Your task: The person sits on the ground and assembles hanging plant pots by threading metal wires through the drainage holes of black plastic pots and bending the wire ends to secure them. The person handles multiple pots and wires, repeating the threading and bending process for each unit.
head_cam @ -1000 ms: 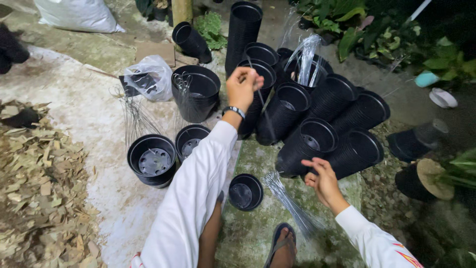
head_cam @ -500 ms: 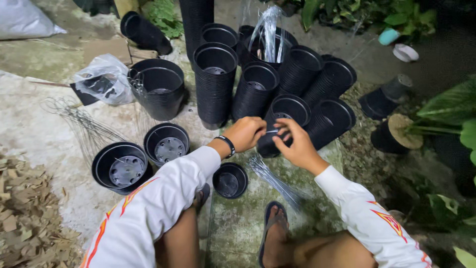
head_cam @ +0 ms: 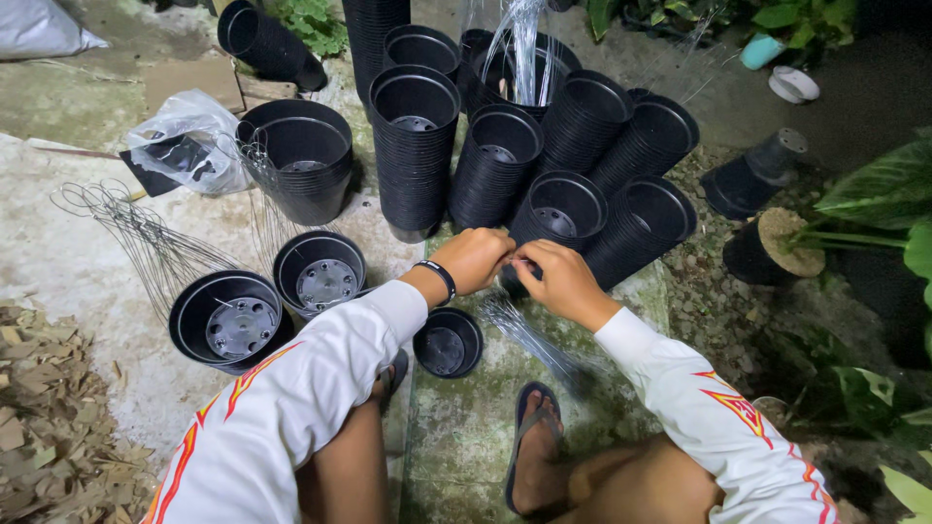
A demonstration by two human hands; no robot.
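My left hand, with a black band at the wrist, and my right hand meet fingertip to fingertip over a small black plastic pot. Both pinch at its rim, and the hands hide most of it. Whether something thin is between the fingers is too small to tell. A bundle of thin silver wires lies on the ground just below my right hand. A small loose black pot sits upright by my left forearm. Both arms wear white sleeves with orange trim.
Tall stacks of black pots crowd the ground beyond my hands. Two wider pots and a large one stand at the left, with bent wire hangers and a plastic bag. My sandalled foot is below; leafy plants stand at the right.
My left hand came back from the pot stacks and my right hand rose from the wire bundle. The two now meet on a small pot. The view has tilted downward.
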